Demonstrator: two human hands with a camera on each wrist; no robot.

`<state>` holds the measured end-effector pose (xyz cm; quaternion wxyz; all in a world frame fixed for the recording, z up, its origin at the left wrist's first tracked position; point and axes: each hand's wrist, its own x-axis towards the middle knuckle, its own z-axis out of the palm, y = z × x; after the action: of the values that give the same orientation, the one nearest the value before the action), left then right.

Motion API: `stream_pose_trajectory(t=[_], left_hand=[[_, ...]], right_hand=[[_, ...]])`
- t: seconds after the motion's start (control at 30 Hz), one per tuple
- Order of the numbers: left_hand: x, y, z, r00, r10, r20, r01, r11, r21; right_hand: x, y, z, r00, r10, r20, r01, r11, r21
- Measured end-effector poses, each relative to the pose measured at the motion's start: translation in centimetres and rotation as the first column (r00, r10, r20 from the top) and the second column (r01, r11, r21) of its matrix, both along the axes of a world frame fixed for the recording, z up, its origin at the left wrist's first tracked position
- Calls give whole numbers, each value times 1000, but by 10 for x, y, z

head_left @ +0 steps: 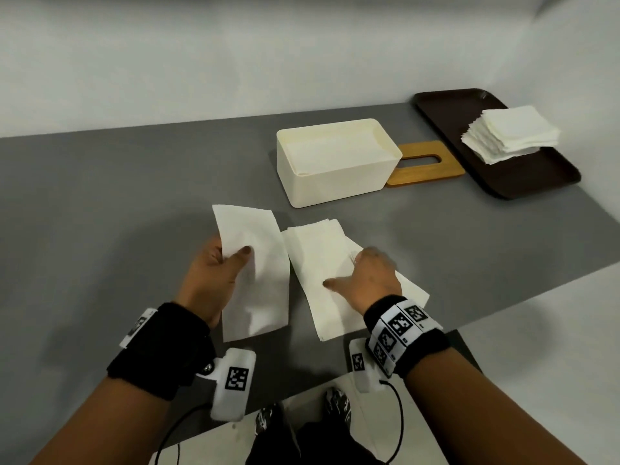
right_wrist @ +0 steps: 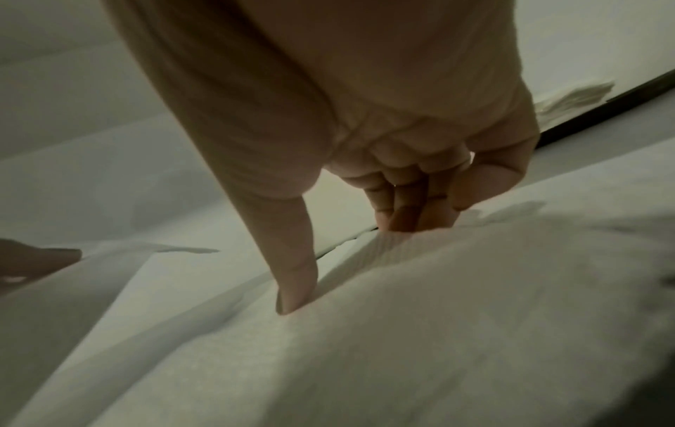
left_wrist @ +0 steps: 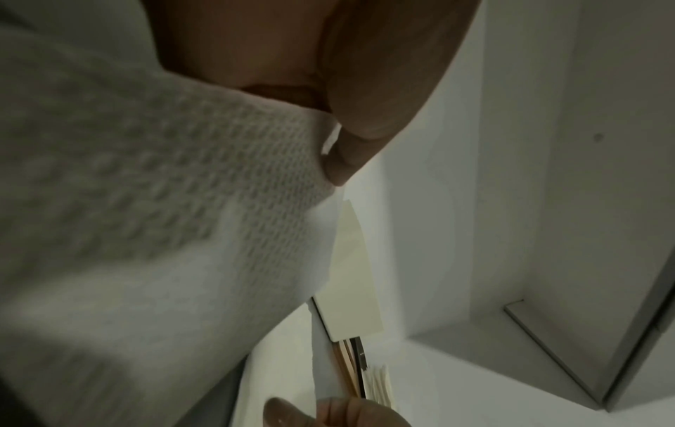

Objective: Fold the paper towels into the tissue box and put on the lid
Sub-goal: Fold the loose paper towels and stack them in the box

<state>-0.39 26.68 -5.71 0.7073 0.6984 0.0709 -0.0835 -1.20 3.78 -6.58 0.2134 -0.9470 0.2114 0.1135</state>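
Your left hand (head_left: 214,273) is pinching one folded paper towel (head_left: 255,273), thumb on top. Your right hand (head_left: 369,276) is pressing the folded pile (head_left: 318,263) just beside it, fingers spread. The open tissue box (head_left: 335,159) is lying beyond both, nearer your right hand, the towel's long axis pointing roughly toward it.

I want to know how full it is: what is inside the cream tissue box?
Folded white paper towels lie inside the open tissue box, near its rim. Its walls hide how deep the stack goes.
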Motion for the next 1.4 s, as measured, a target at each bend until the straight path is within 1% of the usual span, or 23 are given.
stream_pose_trajectory(t=[0.13,0.23,0.3,0.37,0.47,0.57,0.67,0.7,0.73,0.77,0.83,0.87,0.9,0.93,0.97,1.0,1.1,1.13,1.2,1.27,1.3,1.33,1.4], left_hand=[[2,6,2,1000,16,1,-16,1000,1],[2,7,3,1000,25,2,-25,1000,-15],[1,8,4,1000,17,5,-16,1000,-16],[-1,8,5,1000,-4,15,4,1000,-8],[-3,10,5,1000,2,13,-2,1000,-11],[-3,10,5,1000,25,-9,-26,999,-40],[-5,10,6,998,50,-43,-53,995,-79],[-5,9,7,997,51,-57,-56,994,-95],[-6,8,7,996,54,-69,-61,992,-113],[-7,6,9,995,54,-79,-64,989,-134],[-8,1,11,993,53,-103,-73,978,-193],[-9,-3,12,992,46,-119,-73,970,-232],[-10,-7,14,991,30,-130,-65,959,-277],[-10,-12,15,990,10,-139,-56,943,-328],[-11,-16,18,989,-5,-145,-49,928,-369],[-11,-22,20,989,-11,-149,-50,917,-395],[-11,-35,26,990,-52,-132,-17,879,-476],[-12,-39,27,991,-64,-120,-1,879,-478],[-14,-45,26,996,-32,-86,-6,913,-407],[-16,-46,23,999,11,-43,-25,939,-343],[-17,-47,22,999,8,-33,-19,943,-331],[-17,-48,21,999,2,-34,-13,945,-328],[-19,-51,22,999,-26,-44,10,940,-340]], right_hand=[[6,1,2,998,-6,-57,6,1000,-9],[7,0,4,999,8,-39,-7,1000,11],[6,1,5,1000,-28,-2,28,996,90],[6,0,5,998,-57,4,56,986,160],[7,-4,-1,1000,-16,-15,18,985,172],[6,-10,-3,997,24,70,-40,971,236],[2,-17,11,981,-4,193,-67,930,361],[-1,-20,17,973,-36,228,-70,897,437],[-4,-22,23,965,-80,250,-69,841,537],[-7,-23,30,956,-129,262,-71,767,637],[-13,-21,43,946,-195,259,-100,585,805],[-15,-18,47,945,-208,252,-120,496,860],[-16,-13,51,946,-207,248,-141,425,894],[-17,-8,52,949,-198,245,-154,385,910],[-18,-2,52,953,-178,246,-164,380,910],[-19,5,49,957,-150,248,-169,406,898],[-20,20,40,971,-63,233,-163,540,826],[-20,23,39,972,-41,231,-167,568,806],[-19,26,40,965,-27,259,-183,638,748],[-16,23,43,951,-84,297,-142,734,664],[-15,20,46,950,-114,290,-112,743,659],[-12,18,46,957,-131,259,-88,721,687],[-9,20,47,982,-120,147,-35,645,763]])
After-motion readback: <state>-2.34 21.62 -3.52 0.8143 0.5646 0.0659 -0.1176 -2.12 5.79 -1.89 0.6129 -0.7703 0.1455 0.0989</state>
